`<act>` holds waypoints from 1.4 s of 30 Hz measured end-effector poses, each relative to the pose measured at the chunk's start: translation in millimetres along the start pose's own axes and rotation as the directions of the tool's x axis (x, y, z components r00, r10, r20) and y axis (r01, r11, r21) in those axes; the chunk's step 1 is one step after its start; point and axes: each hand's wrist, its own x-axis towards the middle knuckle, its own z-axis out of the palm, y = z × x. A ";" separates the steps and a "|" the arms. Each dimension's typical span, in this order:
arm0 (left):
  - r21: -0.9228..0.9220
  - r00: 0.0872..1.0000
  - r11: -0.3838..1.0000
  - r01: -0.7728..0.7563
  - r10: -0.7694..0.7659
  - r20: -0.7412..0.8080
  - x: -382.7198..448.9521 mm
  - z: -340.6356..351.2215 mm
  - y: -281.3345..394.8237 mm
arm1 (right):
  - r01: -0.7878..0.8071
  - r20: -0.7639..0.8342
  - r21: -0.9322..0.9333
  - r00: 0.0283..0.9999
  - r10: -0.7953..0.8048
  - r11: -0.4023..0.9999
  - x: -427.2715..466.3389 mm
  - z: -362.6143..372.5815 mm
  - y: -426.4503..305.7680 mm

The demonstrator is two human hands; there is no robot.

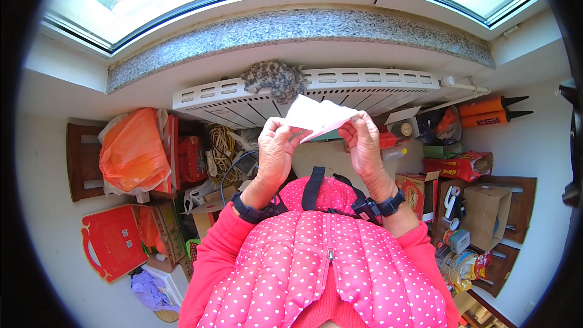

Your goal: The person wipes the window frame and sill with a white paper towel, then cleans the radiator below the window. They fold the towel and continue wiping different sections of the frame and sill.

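Note:
A thin white sheet [314, 116], perhaps paper or a tissue, is stretched between my two hands in front of my chest. My left hand [278, 150] pinches its left edge between thumb and fingers. On the other side, my right hand [364, 143] grips the right edge the same way. The sheet is folded or creased, with a raised point at its upper left. Behind it, a grey shaggy cloth or duster head [274, 79] lies over the top of a white radiator [373, 77].
A granite windowsill [300, 25] runs above the radiator. To the left are an orange plastic bag [132, 155], a coiled cable [222, 152] and a red gift box [114, 248]. At right stand a cardboard box [485, 216], a red carton [412, 193] and orange sealant tubes [483, 113].

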 end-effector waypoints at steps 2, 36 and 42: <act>-0.015 1.000 1.000 -0.017 0.016 -0.017 0.6 -5.5 0.5 | -0.019 -0.071 0.100 0.997 0.026 0.995 2.1 -8.0 -0.1; 0.660 0.997 0.747 0.076 -0.071 -0.034 226.5 35.0 -149.7 | 0.148 -0.649 0.222 0.760 0.033 0.964 -67.3 -100.2 -14.7; 0.786 0.981 0.587 -0.194 0.137 0.140 238.9 14.4 -168.2 | 0.115 -0.630 0.163 0.777 0.014 0.980 -56.6 -97.1 -12.6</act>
